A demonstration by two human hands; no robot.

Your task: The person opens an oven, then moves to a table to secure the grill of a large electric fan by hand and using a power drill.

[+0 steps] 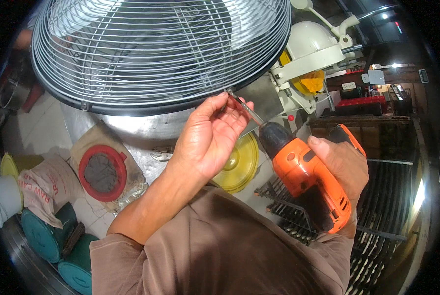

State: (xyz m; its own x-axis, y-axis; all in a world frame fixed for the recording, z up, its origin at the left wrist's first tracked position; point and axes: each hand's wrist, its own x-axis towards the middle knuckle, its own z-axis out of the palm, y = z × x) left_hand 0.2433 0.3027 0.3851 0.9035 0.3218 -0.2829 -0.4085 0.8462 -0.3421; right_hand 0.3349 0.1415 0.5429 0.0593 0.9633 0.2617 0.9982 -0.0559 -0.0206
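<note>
The person's right hand point(345, 167) is gripping an orange drill point(298, 162), its fingers closing around the handle. The drill is pointing up and leftward, and its long bit point(253, 116) is reaching toward the black rim point(156, 109) of a big wire cage point(146, 59), near a small clamp point(231, 91). The left hand point(207, 140) is meeting the rim there, palm facing up, its thumb stretching to the clamp and its other fingers curling beside the bit; whether they are pinching anything I cannot tell, since the tips are overlapping the spot.

Below the cage, pliers point(161, 155) are lying on a shiny metal surface point(136, 130). A red ring point(122, 169) is resting on tan cloth point(89, 140) to the left, and teal bins point(45, 231) are standing beyond it under a sack point(48, 189). A yellow lid point(244, 164) is showing between the arms, and a cream machine point(316, 44) is standing right of the cage.
</note>
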